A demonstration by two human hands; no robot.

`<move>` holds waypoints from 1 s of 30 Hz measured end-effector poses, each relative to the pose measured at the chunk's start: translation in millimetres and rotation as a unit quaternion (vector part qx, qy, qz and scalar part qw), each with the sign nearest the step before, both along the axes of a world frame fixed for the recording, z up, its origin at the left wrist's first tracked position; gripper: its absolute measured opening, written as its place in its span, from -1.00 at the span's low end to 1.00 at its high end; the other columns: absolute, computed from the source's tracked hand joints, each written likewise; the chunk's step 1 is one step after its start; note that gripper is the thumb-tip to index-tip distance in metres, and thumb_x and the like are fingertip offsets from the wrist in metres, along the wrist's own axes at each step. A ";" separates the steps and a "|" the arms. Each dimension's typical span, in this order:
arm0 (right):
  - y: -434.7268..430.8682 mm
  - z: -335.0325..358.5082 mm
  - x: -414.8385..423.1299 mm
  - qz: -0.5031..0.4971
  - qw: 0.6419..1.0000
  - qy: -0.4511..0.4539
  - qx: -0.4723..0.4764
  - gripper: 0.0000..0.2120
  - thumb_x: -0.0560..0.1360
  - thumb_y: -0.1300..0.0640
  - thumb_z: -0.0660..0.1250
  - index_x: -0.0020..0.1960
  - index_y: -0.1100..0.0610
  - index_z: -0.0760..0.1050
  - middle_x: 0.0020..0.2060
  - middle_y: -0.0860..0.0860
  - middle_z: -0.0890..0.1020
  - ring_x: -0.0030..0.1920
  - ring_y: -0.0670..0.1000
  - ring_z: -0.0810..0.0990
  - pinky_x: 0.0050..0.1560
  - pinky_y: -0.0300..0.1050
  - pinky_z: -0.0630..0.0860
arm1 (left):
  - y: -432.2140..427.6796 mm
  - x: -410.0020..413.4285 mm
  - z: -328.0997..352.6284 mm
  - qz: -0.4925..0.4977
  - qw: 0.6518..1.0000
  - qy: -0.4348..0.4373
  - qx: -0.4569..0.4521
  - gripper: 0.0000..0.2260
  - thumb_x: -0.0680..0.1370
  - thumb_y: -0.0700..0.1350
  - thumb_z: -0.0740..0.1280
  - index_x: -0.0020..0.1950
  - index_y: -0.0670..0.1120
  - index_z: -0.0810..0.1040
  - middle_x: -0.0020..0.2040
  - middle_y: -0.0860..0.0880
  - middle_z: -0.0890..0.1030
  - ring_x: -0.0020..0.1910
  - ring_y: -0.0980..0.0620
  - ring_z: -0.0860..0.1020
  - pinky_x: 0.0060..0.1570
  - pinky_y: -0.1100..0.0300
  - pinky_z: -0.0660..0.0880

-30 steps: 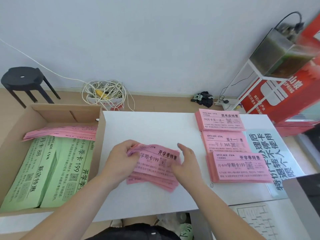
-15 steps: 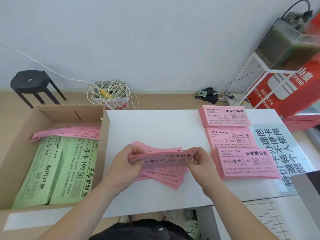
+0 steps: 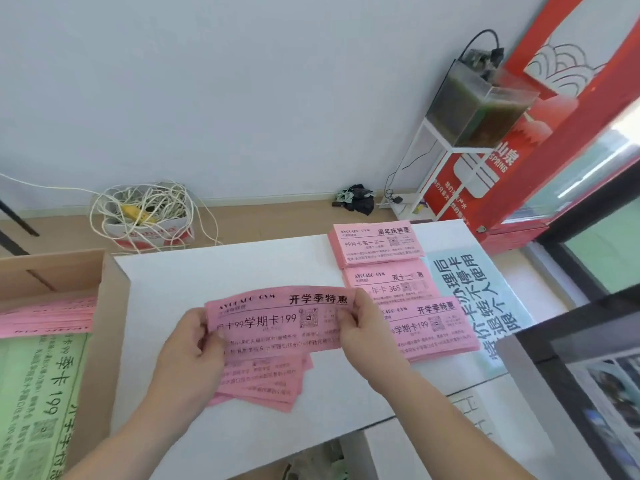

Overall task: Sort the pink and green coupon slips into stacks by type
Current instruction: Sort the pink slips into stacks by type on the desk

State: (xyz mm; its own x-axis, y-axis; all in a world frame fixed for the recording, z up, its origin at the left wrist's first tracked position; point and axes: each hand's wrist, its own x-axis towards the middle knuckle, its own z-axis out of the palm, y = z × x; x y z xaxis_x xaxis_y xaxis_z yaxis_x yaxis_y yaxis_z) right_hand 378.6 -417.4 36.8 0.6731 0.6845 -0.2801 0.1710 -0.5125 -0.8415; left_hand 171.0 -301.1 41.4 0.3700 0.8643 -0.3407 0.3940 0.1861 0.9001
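**Head view**

The left hand (image 3: 190, 355) and the right hand (image 3: 367, 337) are holding one pink slip (image 3: 277, 320) between them, lifted above the white table (image 3: 225, 271) in the centre of the frame. Each hand is pinching one short end of the slip, with the thumb lying on the printed face and the fingers curling behind it. The slip is facing the camera and bowing slightly along its top edge.

Status of the sort:

- Three pink stacks are sitting in a column at the right of the table: the far stack (image 3: 375, 242), the middle stack (image 3: 391, 282) and the near stack (image 3: 436, 327). Each is showing a different heading.
- The heading on the held slip is matching that of the near stack, so that stack is probably where it belongs.
- A loose pile (image 3: 270, 382) of pink slips is lying fanned on the table directly below the held slip, not yet sorted.
- The cardboard box (image 3: 114, 323) at the left edge is holding more pink slips (image 3: 45, 317) on top of green slips (image 3: 41, 393).

No green stack is showing on the table. The task appears to be partway through: the pink types are building up, while the loose pile and the box contents, including all the green slips, are remaining to be sorted.
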 end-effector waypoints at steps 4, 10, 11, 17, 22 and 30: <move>-18.0 20.1 43.6 -0.019 0.998 -0.037 -0.050 -0.82 0.66 0.24 0.09 0.03 -0.01 0.37 -0.10 0.04 0.59 -0.20 0.06 0.59 -0.36 -0.09 0.60 | -13.0 45.6 11.4 -0.059 0.998 0.010 -0.031 -0.82 0.70 -0.18 0.18 0.12 0.09 0.47 0.05 0.08 0.66 -0.33 -0.11 0.69 -0.17 0.00 0.62; -68.0 27.5 108.6 -0.077 0.982 -0.095 -0.146 -0.66 0.59 0.33 0.16 0.27 0.00 0.34 -0.05 0.00 0.61 -0.11 0.02 0.61 -0.10 0.09 0.61 | -55.5 116.4 4.1 -0.136 0.980 -0.004 -0.143 -0.89 0.69 -0.16 0.23 0.15 0.02 0.49 0.11 0.05 0.65 -0.27 -0.12 0.72 -0.02 -0.07 0.66; -73.9 26.0 118.1 -0.086 0.976 -0.107 -0.166 -0.59 0.57 0.33 0.18 0.34 -0.01 0.31 -0.04 -0.02 0.61 -0.09 0.03 0.62 -0.10 0.10 0.60 | -62.3 128.2 0.8 -0.144 0.977 -0.008 -0.159 -0.90 0.68 -0.17 0.25 0.15 0.00 0.50 0.11 0.03 0.64 -0.25 -0.13 0.72 -0.06 -0.04 0.68; -87.2 5.5 155.1 -0.101 0.942 -0.200 -0.248 -0.25 0.51 0.32 0.26 0.60 0.02 0.06 0.24 0.08 0.48 0.02 0.12 0.52 -0.07 0.10 0.52 | -84.0 184.1 -28.5 -0.144 0.979 -0.024 -0.145 -0.90 0.61 -0.23 0.38 0.08 -0.10 0.51 -0.02 -0.15 0.66 -0.20 -0.11 0.70 -0.24 -0.03 0.69; -96.3 -20.6 174.0 -0.090 0.928 -0.218 -0.288 -0.28 0.54 0.28 0.27 0.61 0.04 0.05 0.27 0.13 0.42 0.02 0.13 0.48 -0.15 0.05 0.46 | -91.6 203.0 -50.1 -0.132 0.983 -0.015 -0.127 -0.76 0.53 -0.24 0.48 -0.02 -0.15 0.40 -0.17 -0.15 0.55 -0.26 -0.14 0.69 -0.31 -0.07 0.68; -106.7 -23.1 177.2 0.008 0.913 -0.203 -0.355 0.00 0.50 -0.16 0.40 0.66 -0.01 -0.20 0.60 0.23 0.04 0.58 0.30 0.05 0.52 0.29 0.20 | -88.8 192.8 -40.1 -0.356 0.899 0.197 0.162 -0.51 0.47 0.37 0.36 0.17 0.10 0.30 -0.05 0.12 0.56 -0.06 0.02 0.57 -0.10 0.08 0.50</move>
